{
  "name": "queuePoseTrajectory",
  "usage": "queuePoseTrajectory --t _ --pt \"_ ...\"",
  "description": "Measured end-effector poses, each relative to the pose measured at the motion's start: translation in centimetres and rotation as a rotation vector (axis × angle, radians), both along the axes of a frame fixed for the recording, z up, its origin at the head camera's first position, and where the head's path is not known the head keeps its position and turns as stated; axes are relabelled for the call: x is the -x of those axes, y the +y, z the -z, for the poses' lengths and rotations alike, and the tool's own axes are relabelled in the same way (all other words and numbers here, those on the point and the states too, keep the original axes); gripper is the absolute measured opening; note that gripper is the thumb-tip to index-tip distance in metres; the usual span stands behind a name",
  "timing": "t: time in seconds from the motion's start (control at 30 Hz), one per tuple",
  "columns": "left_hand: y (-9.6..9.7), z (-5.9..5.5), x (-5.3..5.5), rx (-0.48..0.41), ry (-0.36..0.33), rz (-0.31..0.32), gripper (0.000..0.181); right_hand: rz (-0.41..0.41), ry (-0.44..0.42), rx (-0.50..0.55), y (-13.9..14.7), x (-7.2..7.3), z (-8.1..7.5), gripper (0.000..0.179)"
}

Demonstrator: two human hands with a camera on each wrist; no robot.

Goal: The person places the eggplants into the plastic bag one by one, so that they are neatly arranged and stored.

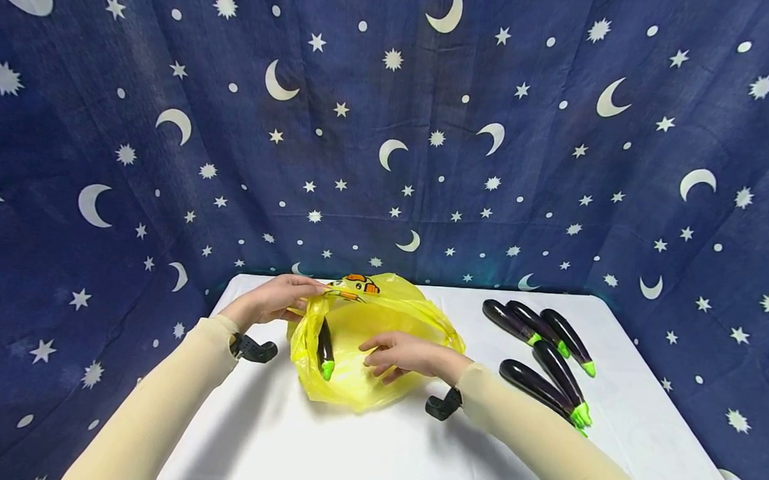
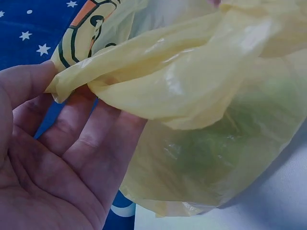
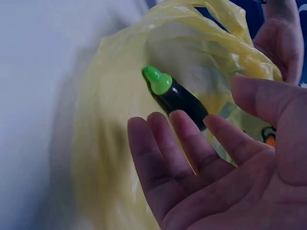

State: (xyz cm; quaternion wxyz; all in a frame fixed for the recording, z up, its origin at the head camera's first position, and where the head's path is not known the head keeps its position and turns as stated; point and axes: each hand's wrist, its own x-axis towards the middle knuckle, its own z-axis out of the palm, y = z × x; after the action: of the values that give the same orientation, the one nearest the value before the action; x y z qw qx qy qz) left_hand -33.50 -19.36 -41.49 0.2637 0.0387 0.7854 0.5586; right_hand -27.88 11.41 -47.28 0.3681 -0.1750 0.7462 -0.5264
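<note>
A thin yellow plastic bag [image 1: 357,394] with an orange and black print lies on the table, its mouth spread towards me. My left hand [image 1: 273,297] pinches the bag's left rim between thumb and fingers, as the left wrist view also shows. Inside the bag, against its left side, is one dark eggplant [image 3: 181,101] with a bright green stem end. My right hand [image 1: 411,354] reaches over the bag's mouth with palm and fingers spread loosely, holding nothing. In the right wrist view its fingertips overlap the lower part of that eggplant.
Several more dark eggplants [image 1: 554,365] with green ends lie in a loose group on the right of the white table [image 1: 321,454]. Behind and on both sides hangs a dark blue cloth [image 1: 336,158] with moons and stars. My right sleeve passes in front of the eggplant group.
</note>
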Motion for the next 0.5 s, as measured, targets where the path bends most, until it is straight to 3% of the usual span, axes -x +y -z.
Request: queuePoseTrajectory --t 0.5 --pt "-0.2 0.3 0.3 -0.014 0.009 -0.021 0.049 -0.056 -0.009 0.010 9.8 -3.6 -3.2 0.050"
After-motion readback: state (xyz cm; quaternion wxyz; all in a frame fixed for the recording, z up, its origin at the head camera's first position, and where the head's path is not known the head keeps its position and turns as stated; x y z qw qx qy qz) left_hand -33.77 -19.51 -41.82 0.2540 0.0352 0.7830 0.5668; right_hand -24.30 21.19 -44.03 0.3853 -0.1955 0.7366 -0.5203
